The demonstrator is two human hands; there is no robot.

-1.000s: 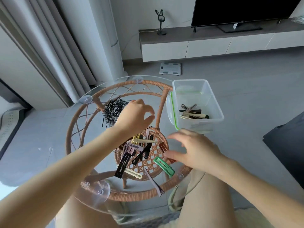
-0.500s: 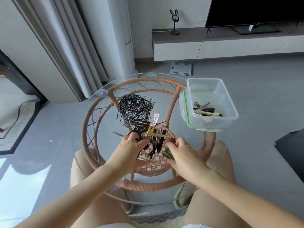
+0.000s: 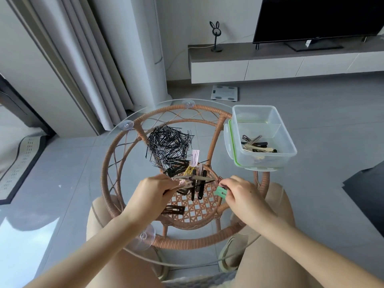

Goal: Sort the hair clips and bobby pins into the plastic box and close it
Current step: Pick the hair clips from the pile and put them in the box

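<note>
A pile of black bobby pins [image 3: 168, 144] lies on the round glass table top [image 3: 133, 148]. Coloured hair clips [image 3: 196, 179] are bunched at the table's middle, with a pink clip [image 3: 195, 157] above them and a dark clip [image 3: 173, 209] lying apart below. My left hand [image 3: 153, 192] pinches several clips from the bunch. My right hand [image 3: 243, 194] holds a green clip [image 3: 221, 192] at the bunch's right edge. The clear plastic box [image 3: 268, 161] stands open at the table's right edge with a few clips inside. Its green-rimmed lid [image 3: 229, 146] sits under it.
Under the glass is a rattan frame [image 3: 214, 240] with suction cups [image 3: 143, 238]. My knees are below the table. A bathroom scale [image 3: 224, 92] lies on the floor beyond. A TV stand [image 3: 270, 63], a curtain [image 3: 83, 69] and a rug [image 3: 18, 163] border the room.
Both hands have gathered the spread clips into a bunch at the table's middle. The right hand picked up the green clip. The camera view shifted left and drew nearer.
</note>
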